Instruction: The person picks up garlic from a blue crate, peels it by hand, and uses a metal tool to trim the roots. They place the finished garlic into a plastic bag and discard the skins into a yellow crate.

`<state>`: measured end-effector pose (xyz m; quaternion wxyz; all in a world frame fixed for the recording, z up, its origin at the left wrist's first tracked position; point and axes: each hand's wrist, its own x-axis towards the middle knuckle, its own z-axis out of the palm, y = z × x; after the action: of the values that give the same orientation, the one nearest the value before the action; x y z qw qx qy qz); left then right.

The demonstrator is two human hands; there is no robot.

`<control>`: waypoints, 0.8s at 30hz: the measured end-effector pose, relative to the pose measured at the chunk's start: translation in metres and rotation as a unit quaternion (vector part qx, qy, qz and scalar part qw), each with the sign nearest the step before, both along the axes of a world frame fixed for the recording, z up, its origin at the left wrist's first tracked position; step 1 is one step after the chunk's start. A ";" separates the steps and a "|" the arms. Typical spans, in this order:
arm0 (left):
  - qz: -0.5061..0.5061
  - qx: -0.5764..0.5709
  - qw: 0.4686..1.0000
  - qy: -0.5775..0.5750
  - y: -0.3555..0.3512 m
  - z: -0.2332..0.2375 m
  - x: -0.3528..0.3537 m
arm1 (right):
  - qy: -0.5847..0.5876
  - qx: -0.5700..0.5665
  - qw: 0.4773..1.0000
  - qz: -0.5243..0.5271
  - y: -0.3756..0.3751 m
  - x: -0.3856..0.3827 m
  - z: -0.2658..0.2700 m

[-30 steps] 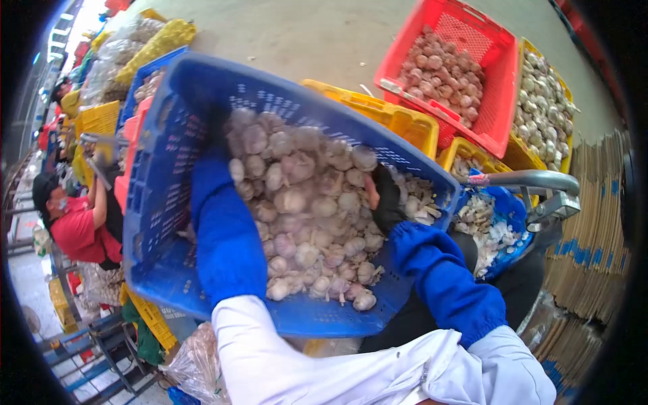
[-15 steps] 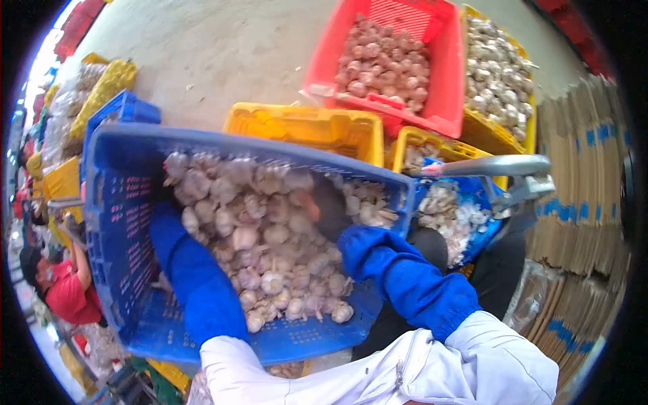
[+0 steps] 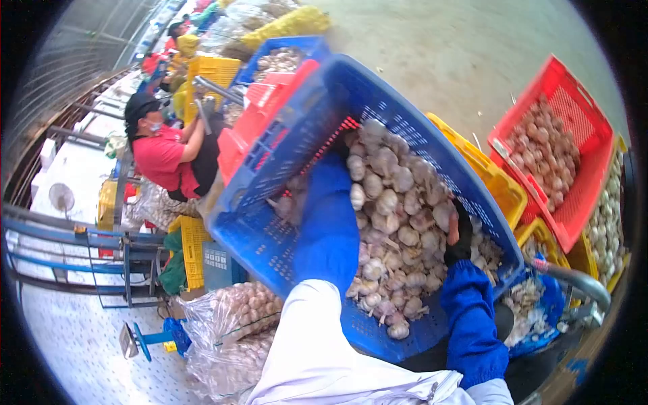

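Observation:
A blue perforated crate [image 3: 405, 121] tilts in front of me with a heap of garlic bulbs [image 3: 398, 223] inside. My left arm in a blue sleeve [image 3: 329, 216] reaches down into the crate on the left side of the heap; the hand itself is lost in shadow by the far wall. On the heap's right side is my right hand [image 3: 461, 233] in a dark glove with a bare fingertip showing. Its visible finger is stretched out against the bulbs, and the rest is partly hidden. More garlic lies to the right of this hand.
A red crate of garlic [image 3: 567, 88] and yellow crates [image 3: 496, 179] stand at right. A metal bar [image 3: 574, 280] crosses beside a blue container of peelings. Bagged garlic [image 3: 236, 317] lies lower left. A co-worker in a red shirt [image 3: 162, 158] sits at left.
My view has swung left, so the crate appears farther right and more tilted. The co-worker and bagged garlic show more fully. Both hands remain in the crate beside the garlic heap.

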<state>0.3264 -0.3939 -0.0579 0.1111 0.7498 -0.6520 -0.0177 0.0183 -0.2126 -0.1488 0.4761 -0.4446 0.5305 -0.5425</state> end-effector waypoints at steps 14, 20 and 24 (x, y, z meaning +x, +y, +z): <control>0.039 0.012 0.999 0.033 0.040 -0.002 -0.026 | 0.066 0.002 0.998 0.008 0.005 -0.013 0.020; 0.039 -0.001 0.998 0.047 0.048 -0.005 -0.043 | 0.102 0.004 0.995 0.015 0.024 -0.022 0.026; 0.028 -0.016 0.996 0.080 0.059 0.002 -0.067 | 0.131 -0.006 0.991 0.027 0.036 -0.026 0.033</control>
<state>0.2595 -0.3349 -0.0555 0.1757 0.7618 -0.6202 -0.0645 -0.0079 -0.1763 -0.1154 0.4142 -0.5285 0.5732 -0.4696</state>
